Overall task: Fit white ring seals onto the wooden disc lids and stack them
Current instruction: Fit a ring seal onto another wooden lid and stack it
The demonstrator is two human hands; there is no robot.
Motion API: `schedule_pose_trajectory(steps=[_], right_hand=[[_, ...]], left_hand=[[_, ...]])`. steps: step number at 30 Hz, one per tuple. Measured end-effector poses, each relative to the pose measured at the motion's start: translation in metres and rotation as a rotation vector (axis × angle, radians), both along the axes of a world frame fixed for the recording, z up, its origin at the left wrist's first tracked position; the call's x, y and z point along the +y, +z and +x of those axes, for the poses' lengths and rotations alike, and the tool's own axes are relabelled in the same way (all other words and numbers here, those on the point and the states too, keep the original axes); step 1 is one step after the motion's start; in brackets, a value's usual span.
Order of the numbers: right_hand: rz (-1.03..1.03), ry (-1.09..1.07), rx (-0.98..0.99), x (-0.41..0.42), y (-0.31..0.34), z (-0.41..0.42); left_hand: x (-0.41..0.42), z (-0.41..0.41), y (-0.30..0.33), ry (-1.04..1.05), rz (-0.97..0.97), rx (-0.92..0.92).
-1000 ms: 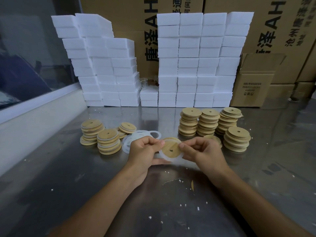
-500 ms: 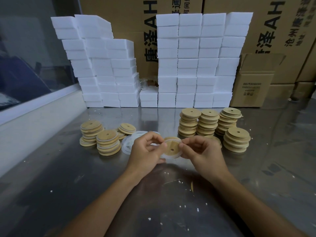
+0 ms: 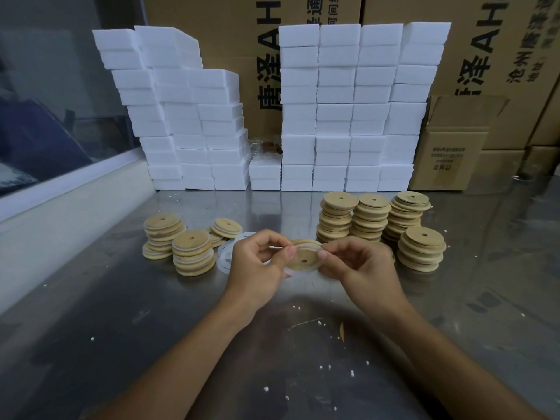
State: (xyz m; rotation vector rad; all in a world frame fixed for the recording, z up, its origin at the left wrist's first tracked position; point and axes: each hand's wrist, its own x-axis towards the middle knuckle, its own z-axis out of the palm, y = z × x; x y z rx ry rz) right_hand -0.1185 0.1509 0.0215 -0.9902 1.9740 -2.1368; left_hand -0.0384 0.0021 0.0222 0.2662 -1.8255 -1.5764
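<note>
Head view, centre of frame: wooden disc lid (image 3: 304, 258) with small centre hole, tilted toward camera, held above the surface (image 3: 151, 328) between both hands. Left hand (image 3: 257, 265), centre-left: grip grasping the lid's left edge, fingers curled, thumb on the face. Right hand (image 3: 360, 265), centre-right: grip grasping the lid's right edge in the same manner. White ring seal (image 3: 291, 271) around the lid's rim, showing along the lower left edge and at the top; whether fully seated cannot be told. Left of the hands: loose white rings (image 3: 225, 256) lying flat on the surface, partly hidden by the left hand. Left-centre: three short stacks of sealed lids (image 3: 192, 253), white bands visible between the discs. Right-centre: four taller stacks of plain wooden lids (image 3: 371, 216), standing close together, no white bands evident. Upper centre: two blocks of white foam slabs (image 3: 348, 110) piled against cardboard cartons (image 3: 485, 56) printed with black characters. Lower centre: white crumbs (image 3: 328, 366) scattered on the metal surface. Upper left: glass pane (image 3: 45, 86) above a pale ledge.
</note>
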Motion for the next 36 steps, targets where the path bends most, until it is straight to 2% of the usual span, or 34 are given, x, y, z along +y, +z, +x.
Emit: schedule_pose_trajectory(steps=[4,8,11,14,16,19,22,26,32,36], right_hand=[[-0.049,0.085,-0.102,0.003,0.001,-0.004],[-0.049,0.061,-0.073,0.003,0.002,-0.004],[-0.042,0.047,-0.112,0.002,0.002,-0.002],[-0.050,0.039,-0.152,0.001,0.000,-0.002],[-0.021,0.008,-0.091,0.001,-0.002,-0.002],[0.124,-0.101,0.166,0.002,-0.006,-0.001],[0.194,-0.150,0.355,0.002,-0.007,0.003],[0.158,-0.164,0.396,0.001,-0.008,0.004],[0.132,-0.107,0.253,-0.002,-0.007,0.000],[0.064,-0.039,0.084,0.001,-0.004,-0.004]], left_hand=[[-0.001,0.002,0.001,-0.026,0.064,-0.008],[0.000,0.002,0.002,-0.039,0.194,-0.010],[0.000,0.001,0.003,-0.068,0.343,0.012],[-0.001,0.001,0.001,-0.117,0.403,-0.006],[-0.002,0.001,-0.001,-0.118,0.301,-0.034],[-0.003,0.001,-0.003,-0.064,-0.061,-0.027],[-0.001,-0.001,-0.006,-0.040,-0.282,-0.003],[-0.001,-0.002,-0.006,-0.068,-0.215,0.013],[0.000,0.000,-0.004,-0.054,-0.160,0.020],[0.001,0.000,0.000,-0.052,-0.178,0.033]])
